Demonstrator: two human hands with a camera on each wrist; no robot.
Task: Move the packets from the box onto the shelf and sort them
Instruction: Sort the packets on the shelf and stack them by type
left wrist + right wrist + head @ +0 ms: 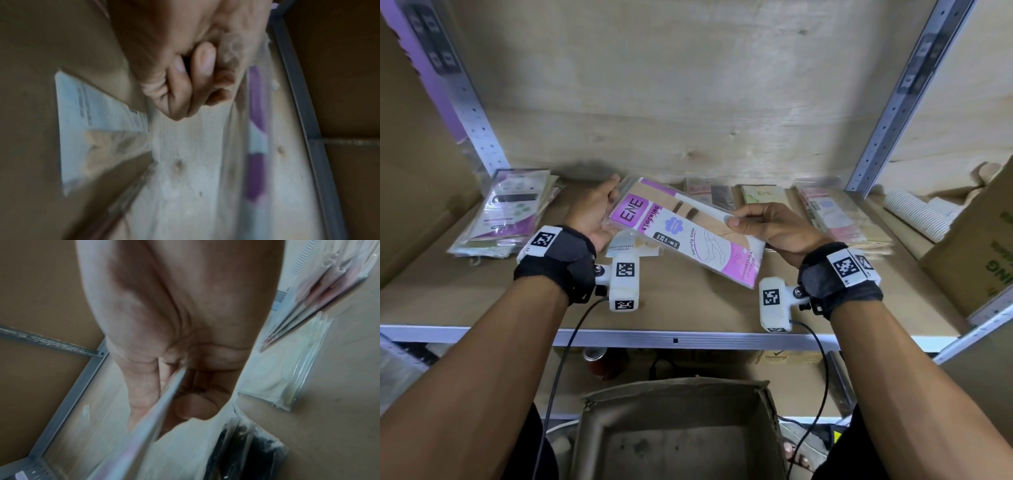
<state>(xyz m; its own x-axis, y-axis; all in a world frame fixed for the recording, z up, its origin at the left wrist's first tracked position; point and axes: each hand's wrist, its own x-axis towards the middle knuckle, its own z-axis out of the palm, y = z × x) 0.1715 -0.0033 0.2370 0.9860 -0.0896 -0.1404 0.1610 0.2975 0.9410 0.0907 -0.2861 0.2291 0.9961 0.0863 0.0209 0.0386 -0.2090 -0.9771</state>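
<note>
A pink and white "ENE Stocking" packet hangs tilted above the brown shelf board, held at both ends. My left hand grips its upper left end, fingers curled round the clear wrapper; the left hand is blurred in the wrist view. My right hand pinches the right edge between thumb and fingers, and that edge shows thin under the right hand. Another packet peeks out just beneath; whether it is held I cannot tell. The open cardboard box below the shelf shows a bare bottom.
Stacks of packets lie on the shelf: one at the left, two at the back, one at the right. A large carton stands at the far right. Metal uprights frame the bay.
</note>
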